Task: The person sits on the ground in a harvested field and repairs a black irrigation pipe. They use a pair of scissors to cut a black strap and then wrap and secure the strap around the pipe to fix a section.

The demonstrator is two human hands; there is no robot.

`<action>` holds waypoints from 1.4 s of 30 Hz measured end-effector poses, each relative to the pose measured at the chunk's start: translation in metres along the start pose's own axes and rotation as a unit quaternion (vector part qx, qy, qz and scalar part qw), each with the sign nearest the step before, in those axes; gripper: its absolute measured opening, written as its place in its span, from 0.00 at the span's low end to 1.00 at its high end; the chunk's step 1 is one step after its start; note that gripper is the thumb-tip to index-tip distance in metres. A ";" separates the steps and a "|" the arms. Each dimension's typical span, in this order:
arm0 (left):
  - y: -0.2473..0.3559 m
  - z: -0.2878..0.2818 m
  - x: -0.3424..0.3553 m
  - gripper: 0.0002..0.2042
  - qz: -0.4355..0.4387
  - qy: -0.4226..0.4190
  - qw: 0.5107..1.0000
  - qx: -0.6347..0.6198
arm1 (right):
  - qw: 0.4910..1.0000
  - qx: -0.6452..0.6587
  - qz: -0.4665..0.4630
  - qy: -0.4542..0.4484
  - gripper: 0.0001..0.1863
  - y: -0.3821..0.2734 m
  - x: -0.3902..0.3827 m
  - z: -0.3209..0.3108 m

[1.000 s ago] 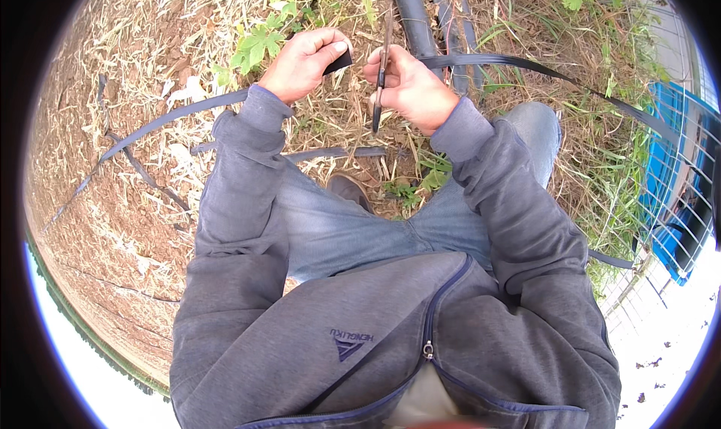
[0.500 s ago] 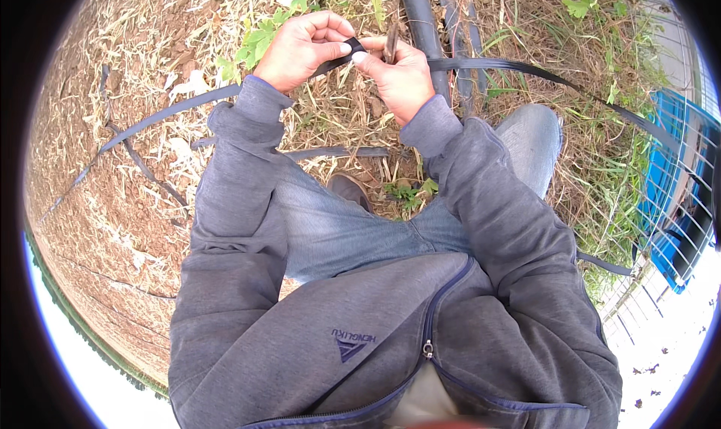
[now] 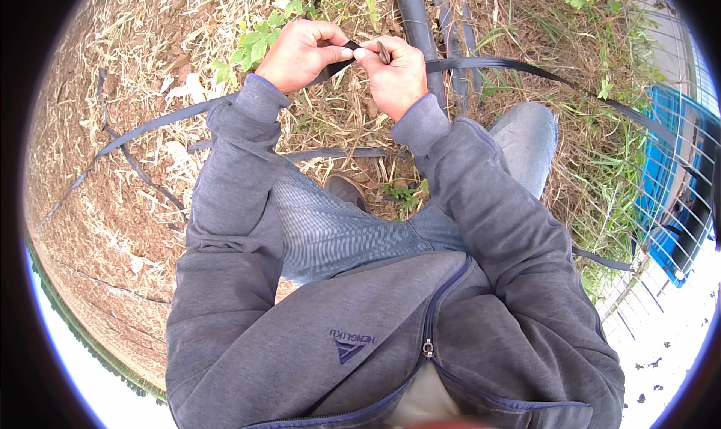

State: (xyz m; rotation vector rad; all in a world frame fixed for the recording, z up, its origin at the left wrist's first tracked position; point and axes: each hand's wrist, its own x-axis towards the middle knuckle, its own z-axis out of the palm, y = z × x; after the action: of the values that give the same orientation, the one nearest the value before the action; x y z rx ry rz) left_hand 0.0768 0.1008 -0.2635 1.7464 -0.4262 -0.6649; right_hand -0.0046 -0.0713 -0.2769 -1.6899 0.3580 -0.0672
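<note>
A flat black strip of drip tape [image 3: 332, 70] runs between my two hands above the straw-strewn soil. My left hand [image 3: 304, 56] pinches it between thumb and fingertips. Close beside, almost touching, my right hand [image 3: 396, 74] grips the tape with thumb and forefinger. A small brown, slim object [image 3: 384, 53] pokes up from the fingers of my right hand; its kind cannot be made out. From the right hand the tape arcs away to the right, and past my left wrist it trails off to the left over the ground.
A thick dark pipe [image 3: 414, 16] lies just beyond my right hand, with flatter tubing [image 3: 451, 27] alongside. Leafy green plants [image 3: 255, 46] grow near my left hand. At the right stands a white wire basket [image 3: 687, 174] with blue things in it. Another strip [image 3: 334, 153] lies near my shoe.
My right hand has shifted slightly left, its fingertips now meeting my left hand's. The brown object has tilted and shows less. More tape shows below the left fingers.
</note>
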 end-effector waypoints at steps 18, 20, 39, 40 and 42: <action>-0.003 0.021 0.005 0.18 0.055 0.061 0.976 0.202 | 0.993 0.034 0.099 0.053 0.06 0.013 0.008 0.013; -0.002 0.023 0.006 0.17 0.046 0.060 0.976 0.203 | 0.995 0.035 0.075 0.062 0.07 0.015 0.007 0.013; -0.019 -0.005 0.014 0.06 -0.035 -0.050 0.982 -0.178 | 0.926 0.302 0.194 -0.116 0.14 0.009 0.010 -0.027; -0.020 -0.005 0.015 0.06 -0.034 -0.056 0.980 -0.186 | 0.929 0.291 0.190 -0.126 0.14 0.011 0.011 -0.027; -0.023 -0.006 0.016 0.06 -0.032 -0.065 0.977 -0.202 | 0.934 0.271 0.183 -0.146 0.15 0.012 0.012 -0.024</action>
State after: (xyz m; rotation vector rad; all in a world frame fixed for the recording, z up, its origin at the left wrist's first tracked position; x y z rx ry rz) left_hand 0.0917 0.1023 -0.2874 1.3407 -0.2982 -0.8514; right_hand -0.0018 -0.0989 -0.2863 -1.0449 0.3824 0.3330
